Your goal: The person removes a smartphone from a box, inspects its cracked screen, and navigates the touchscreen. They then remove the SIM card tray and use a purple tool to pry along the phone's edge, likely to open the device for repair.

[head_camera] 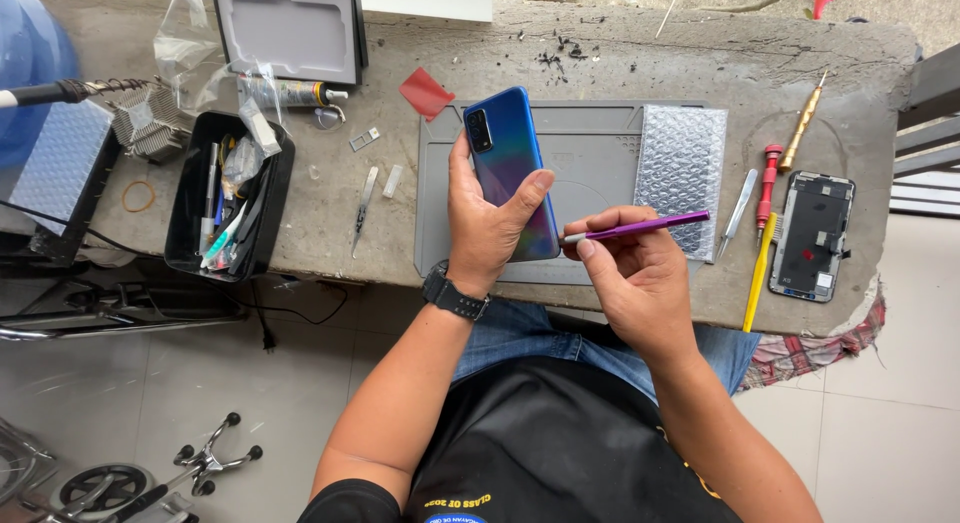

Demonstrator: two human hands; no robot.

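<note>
My left hand (483, 223) grips a blue smartphone (508, 153), back side up, with its camera at the top left. The thumb presses the phone's right edge. My right hand (632, 273) holds a thin purple tool (640, 226) like a pen, its pale tip touching the phone's lower right edge. Both hands hover over the grey work mat (600, 148) on the concrete bench. A black watch sits on my left wrist.
A bubble-wrap pouch (682, 173) lies on the mat's right. Tweezers (739, 209), a red screwdriver (768, 183), a yellow pry stick (757, 278) and an opened phone (812, 235) lie farther right. A black tool tray (270, 218) and another tweezers (363, 208) are left.
</note>
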